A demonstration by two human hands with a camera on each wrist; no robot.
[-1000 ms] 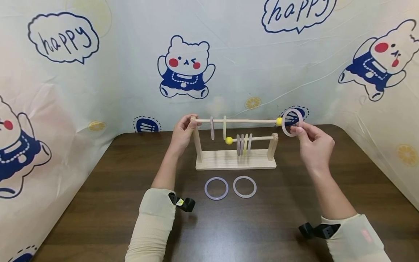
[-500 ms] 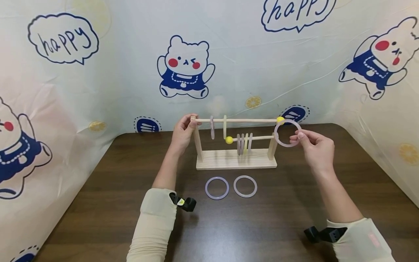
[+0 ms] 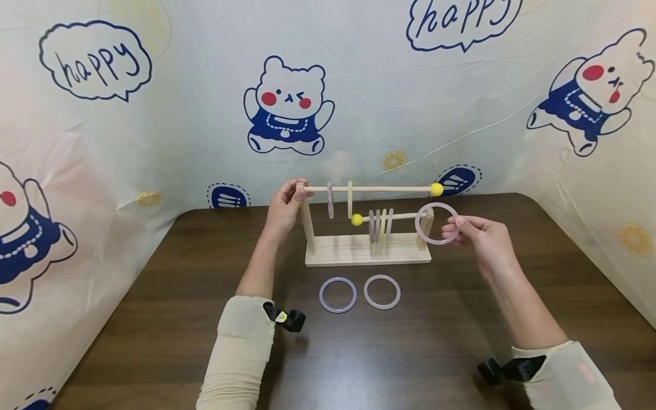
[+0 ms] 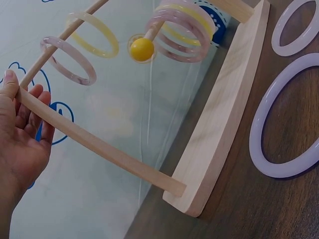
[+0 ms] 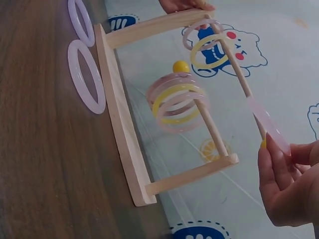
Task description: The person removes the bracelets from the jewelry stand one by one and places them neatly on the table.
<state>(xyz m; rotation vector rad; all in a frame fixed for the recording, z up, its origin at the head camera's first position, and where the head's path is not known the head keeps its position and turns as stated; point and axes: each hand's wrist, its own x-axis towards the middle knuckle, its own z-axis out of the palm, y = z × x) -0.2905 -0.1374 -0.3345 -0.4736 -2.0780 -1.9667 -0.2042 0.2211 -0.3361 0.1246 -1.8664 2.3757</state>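
While right fingers (image 3: 465, 226) pinch ring (image 3: 437, 242), left (image 3: 299, 195) grip post (image 3: 307, 224)

The left arm (image 3: 258, 270) and the right arm (image 3: 528, 310) both reach forward, well apart. The left hand (image 3: 283, 209) is gripping, and the right hand (image 3: 487, 239) makes a pinch.

Dark wood-grain table (image 3: 169, 341); pale backdrop (image 3: 369, 102) behind, printed bears (image 3: 285, 126), "happy" bubbles (image 3: 95, 60), citrus slices (image 3: 394, 161).

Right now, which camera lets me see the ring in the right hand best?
The head view: it shows the pink ring as a nearly full circle, held at its edge by the right hand. The right wrist view shows it almost edge-on, like a thin strip. The left wrist view doesn't show it.
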